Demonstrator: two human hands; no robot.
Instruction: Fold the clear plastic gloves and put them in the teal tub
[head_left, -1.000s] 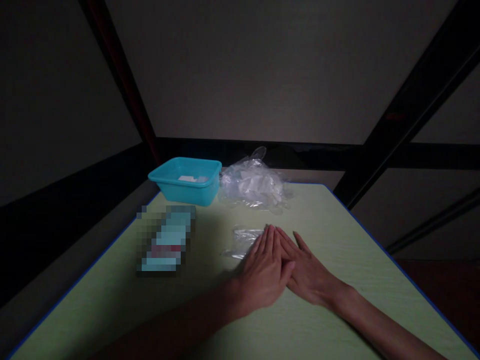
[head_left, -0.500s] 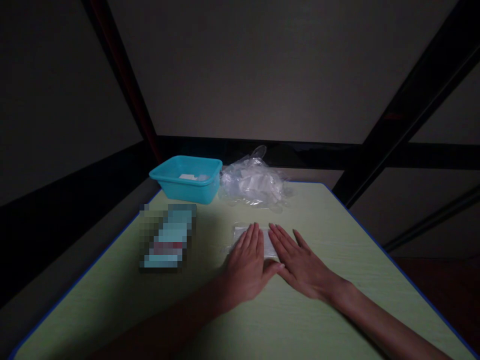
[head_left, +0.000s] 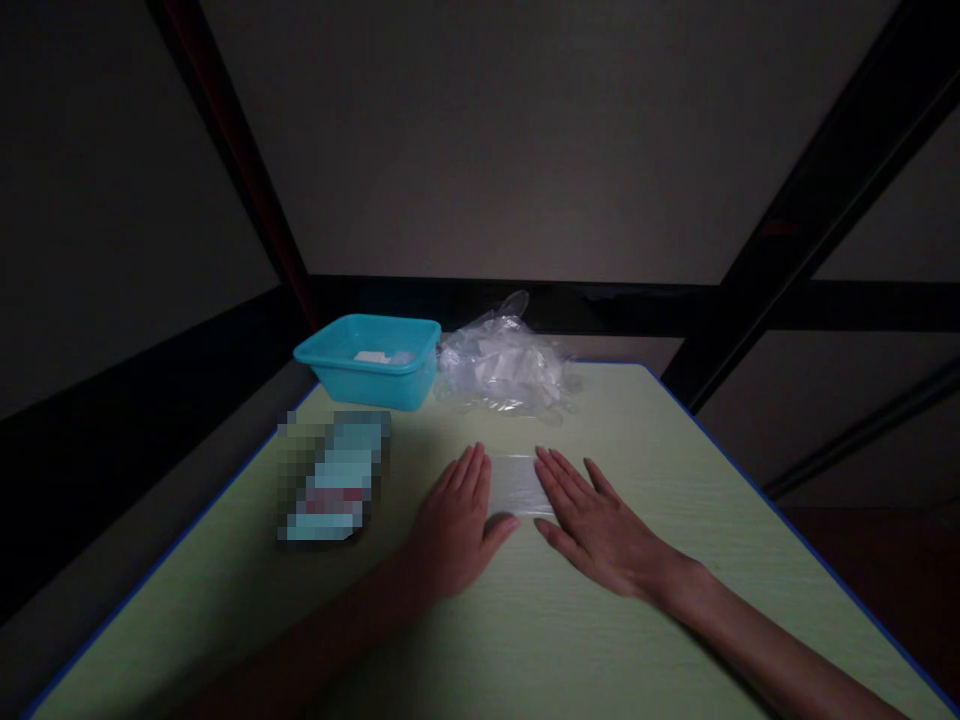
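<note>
A flat, clear plastic packet with a whitish look lies on the pale green table. My left hand rests flat over its left end, fingers stretched forward and thumb out toward the middle. Across from it, my right hand lies flat on the packet's right end, with its thumb held apart from the fingers. Between the two hands the middle of the packet shows; its ends are hidden under the fingers. Neither hand grasps anything.
At the back left stands a turquoise plastic basin with small white items inside. Beside it sits a heap of crumpled clear plastic bags. A pixelated turquoise, phone-like object lies left of my hands. A wall rises behind the table.
My left hand has slid left along the packet, away from my right hand, baring more of its middle. My right hand has stayed nearly in place.
</note>
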